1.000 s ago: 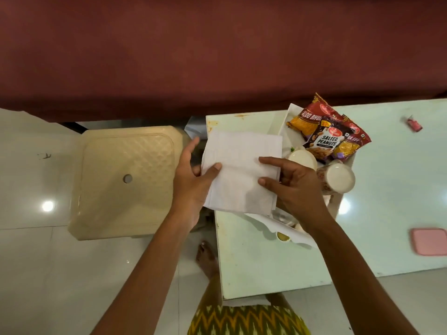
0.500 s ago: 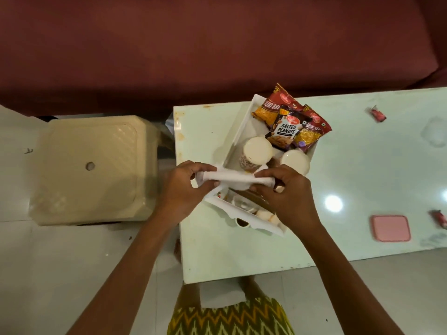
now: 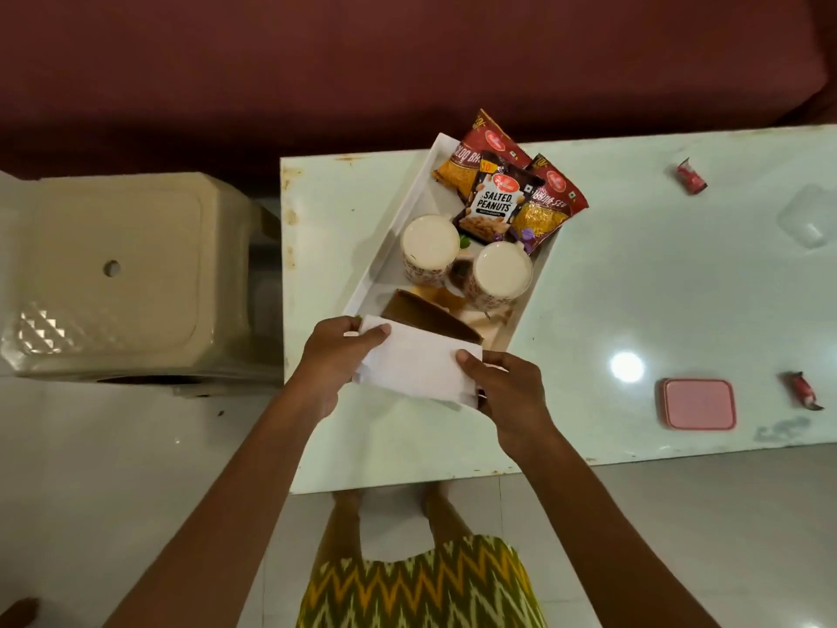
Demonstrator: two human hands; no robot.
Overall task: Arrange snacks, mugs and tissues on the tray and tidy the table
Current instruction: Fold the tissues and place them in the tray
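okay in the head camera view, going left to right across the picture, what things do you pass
Beige plastic stool → left hand → folded white tissue held in both hands → right hand → flat pink square lid → small red wrapped candy.

Pale green glossy table [image 3: 634, 287] standing on light tiled floor [image 3: 113, 491]; a ceiling light is reflecting as a bright spot on its top. Dark maroon sofa [image 3: 362, 61] running along behind. Beige plastic stool [image 3: 117, 274] sitting just left of the table
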